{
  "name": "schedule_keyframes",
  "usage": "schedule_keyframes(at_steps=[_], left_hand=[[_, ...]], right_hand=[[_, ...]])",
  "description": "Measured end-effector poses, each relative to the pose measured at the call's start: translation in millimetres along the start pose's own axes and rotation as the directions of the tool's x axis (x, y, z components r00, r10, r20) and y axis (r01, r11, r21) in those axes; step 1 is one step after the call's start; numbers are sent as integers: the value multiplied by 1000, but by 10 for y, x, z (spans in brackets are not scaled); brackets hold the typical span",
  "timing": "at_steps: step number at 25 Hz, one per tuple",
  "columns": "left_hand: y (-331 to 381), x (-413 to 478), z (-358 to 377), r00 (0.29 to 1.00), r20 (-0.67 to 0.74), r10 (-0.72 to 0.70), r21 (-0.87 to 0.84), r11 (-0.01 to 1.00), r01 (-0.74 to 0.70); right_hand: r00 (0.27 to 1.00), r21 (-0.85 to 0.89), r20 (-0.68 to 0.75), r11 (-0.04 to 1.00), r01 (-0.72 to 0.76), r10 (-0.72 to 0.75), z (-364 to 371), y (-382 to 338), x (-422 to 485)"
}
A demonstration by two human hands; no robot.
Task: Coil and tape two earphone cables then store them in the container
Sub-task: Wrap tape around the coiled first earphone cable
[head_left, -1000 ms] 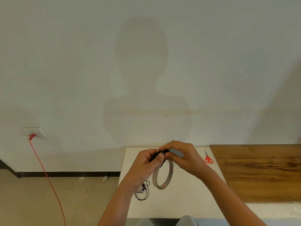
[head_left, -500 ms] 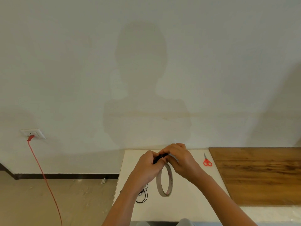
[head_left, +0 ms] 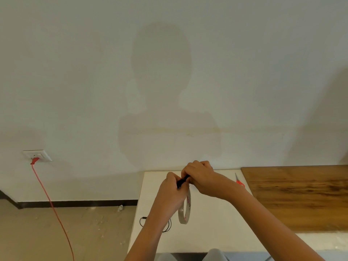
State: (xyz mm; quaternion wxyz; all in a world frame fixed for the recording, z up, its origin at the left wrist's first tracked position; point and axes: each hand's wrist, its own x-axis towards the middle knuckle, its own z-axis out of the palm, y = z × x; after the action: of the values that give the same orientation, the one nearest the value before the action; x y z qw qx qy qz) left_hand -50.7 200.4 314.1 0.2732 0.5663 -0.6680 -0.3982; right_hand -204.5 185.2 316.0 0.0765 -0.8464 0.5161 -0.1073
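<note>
Left hand point(head_left: 173, 192) and right hand point(head_left: 202, 178) clamp curled fingers on a bundled black cable point(head_left: 182, 182); a thin tape ring point(head_left: 185, 209) (nearly edge-on) hangs beneath, over the smooth white surface point(head_left: 211, 234).

One wide-angle camera rides on the person's head, facing forward and a little down. The white wall point(head_left: 244, 72) takes most of the frame. The white tabletop point(head_left: 216, 223) lies in the lower middle, its far edge against the wall, its near edge just above the bottom border. The left hand point(head_left: 172, 193) and right hand point(head_left: 201, 178) meet close to the lens above the tabletop's far half. Floor point(head_left: 84, 232) shows past the tabletop's left edge.
</note>
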Motion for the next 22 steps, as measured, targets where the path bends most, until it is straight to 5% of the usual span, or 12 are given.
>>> schedule_keyframes(at_steps=[3, 8, 14, 17, 19, 20, 22], left_hand=[[-71, -19, 53, 1000, -23, 20, 25, 999, -20], [-138, -30, 86, 998, -57, 34, -44, 998, -37], [-215, -31, 107, 993, -109, 38, 1, 999, -38], [-272, 6, 132, 991, -136, 0, -122, 992, -17], [-313, 45, 154, 984, -158, -81, -283, 959, 34], [-328, 59, 165, 979, -161, -125, -351, 934, 61], [-348, 94, 204, 970, -152, -191, -443, 890, 106]], right_hand=[[986, -39, 160, 998, 50, -43, -78, 6, 62], [968, 149, 235, 987, 53, -88, -149, 126, 108], [1000, 260, 21, 966, 8, -13, 41, 181, 103], [949, 502, -209, 859, -105, 237, 203, 54, -35], [765, 732, -326, 660, -168, 556, 358, -183, -231], [701, 793, -306, 580, -187, 644, 453, -330, -333], [732, 814, -191, 523, -254, 654, 646, -577, -473]])
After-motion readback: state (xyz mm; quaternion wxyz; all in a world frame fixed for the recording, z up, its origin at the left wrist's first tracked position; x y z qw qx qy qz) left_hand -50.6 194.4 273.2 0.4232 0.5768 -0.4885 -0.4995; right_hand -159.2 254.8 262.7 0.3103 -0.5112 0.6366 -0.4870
